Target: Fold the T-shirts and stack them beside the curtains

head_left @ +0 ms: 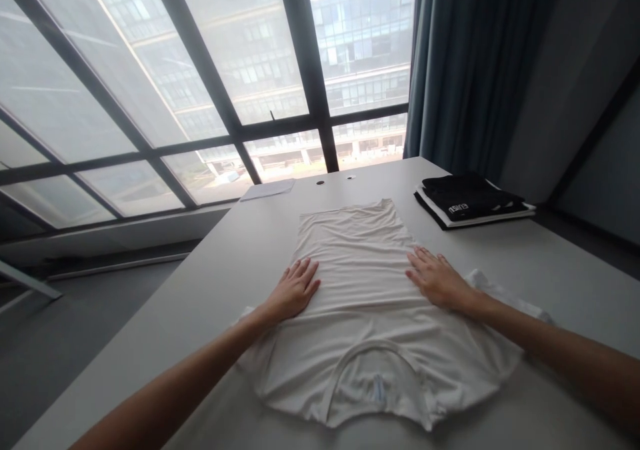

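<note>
A white T-shirt (360, 283) lies spread on the table, its neckline towards me and its hem at the far end. Small wrinkles run across its body, and a label shows inside the collar. My left hand (295, 289) rests flat on the shirt's left side edge, fingers stretched out. On the opposite side edge lies my right hand (436, 278), also flat with its fingers extended. Neither hand grips the cloth. My forearms pass over the sleeves and partly hide them.
The white table (210, 290) reaches towards a large window (270, 57). A stack of folded black and white clothes (470, 200) sits at the back right, before a blue-grey curtain (460, 70). White paper (269, 189) lies at the far left edge, near a round hole (321, 183) in the tabletop.
</note>
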### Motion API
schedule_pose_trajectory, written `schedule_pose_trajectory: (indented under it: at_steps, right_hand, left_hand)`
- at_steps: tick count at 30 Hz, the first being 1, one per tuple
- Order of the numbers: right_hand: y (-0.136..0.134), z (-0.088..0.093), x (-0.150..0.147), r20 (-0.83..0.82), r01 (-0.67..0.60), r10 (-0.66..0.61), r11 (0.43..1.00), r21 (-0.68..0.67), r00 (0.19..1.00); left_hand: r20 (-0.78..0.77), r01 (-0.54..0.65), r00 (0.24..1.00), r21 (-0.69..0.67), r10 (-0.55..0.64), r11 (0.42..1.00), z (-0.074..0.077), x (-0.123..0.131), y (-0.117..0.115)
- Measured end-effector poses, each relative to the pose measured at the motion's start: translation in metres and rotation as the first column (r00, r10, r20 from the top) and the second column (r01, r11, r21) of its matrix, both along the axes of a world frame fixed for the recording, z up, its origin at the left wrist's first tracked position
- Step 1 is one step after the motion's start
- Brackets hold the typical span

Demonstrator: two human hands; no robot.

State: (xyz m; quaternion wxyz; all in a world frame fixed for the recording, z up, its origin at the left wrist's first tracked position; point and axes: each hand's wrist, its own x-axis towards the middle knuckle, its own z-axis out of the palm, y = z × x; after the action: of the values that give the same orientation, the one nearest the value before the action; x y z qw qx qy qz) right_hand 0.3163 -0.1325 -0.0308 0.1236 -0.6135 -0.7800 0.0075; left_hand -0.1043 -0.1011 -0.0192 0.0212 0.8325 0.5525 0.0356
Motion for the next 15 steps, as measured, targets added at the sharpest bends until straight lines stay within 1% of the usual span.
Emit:
schedule_pose_trajectory:
  at_steps: [1, 3, 5, 6, 8, 10, 11, 13, 15]
  right_hand:
    - [0.006, 0.006, 0.000, -0.017, -0.003, 0.004, 1.000, 0.025, 1.000]
    - [0.031, 0.021, -0.006, -0.060, -0.016, 0.022, 0.996, 0.088, 0.998]
    - [0.069, 0.035, -0.016, -0.101, -0.052, 0.063, 0.993, 0.105, 0.993]
    - [0.090, 0.040, -0.023, -0.114, -0.048, 0.058, 0.995, 0.091, 0.992]
    - [0.131, 0.045, -0.037, -0.113, 0.000, 0.004, 0.999, 0.037, 0.994]
    - [0.167, 0.045, -0.048, -0.080, 0.043, -0.047, 0.998, -0.047, 0.996]
    - [0.183, 0.042, -0.050, -0.064, 0.059, -0.064, 0.995, -0.081, 0.996]
    - [0.208, 0.036, -0.050, -0.040, 0.083, -0.089, 0.987, -0.136, 0.995]
    - [0.229, 0.029, -0.041, -0.012, 0.111, -0.115, 0.977, -0.182, 0.993]
  left_hand:
    - [0.009, 0.002, 1.000, 0.002, -0.002, 1.000, 0.004, 0.001, 0.004]
    - [0.030, 0.000, 1.000, 0.028, 0.000, 1.000, 0.016, 0.006, 0.025]
    - [0.040, -0.011, 0.999, 0.084, 0.008, 0.996, 0.028, 0.016, 0.061]
    - [0.045, -0.029, 0.999, 0.086, 0.025, 0.996, 0.033, 0.021, 0.082]
    - [0.051, -0.077, 0.996, 0.060, 0.074, 0.995, 0.038, 0.028, 0.123]
    - [0.052, -0.116, 0.992, 0.040, 0.114, 0.992, 0.036, 0.031, 0.156]
    - [0.050, -0.136, 0.990, 0.028, 0.135, 0.990, 0.033, 0.030, 0.169]
    - [0.045, -0.182, 0.982, 0.000, 0.182, 0.983, 0.025, 0.024, 0.189]
    - [0.039, -0.225, 0.973, -0.023, 0.226, 0.974, 0.018, 0.015, 0.201]
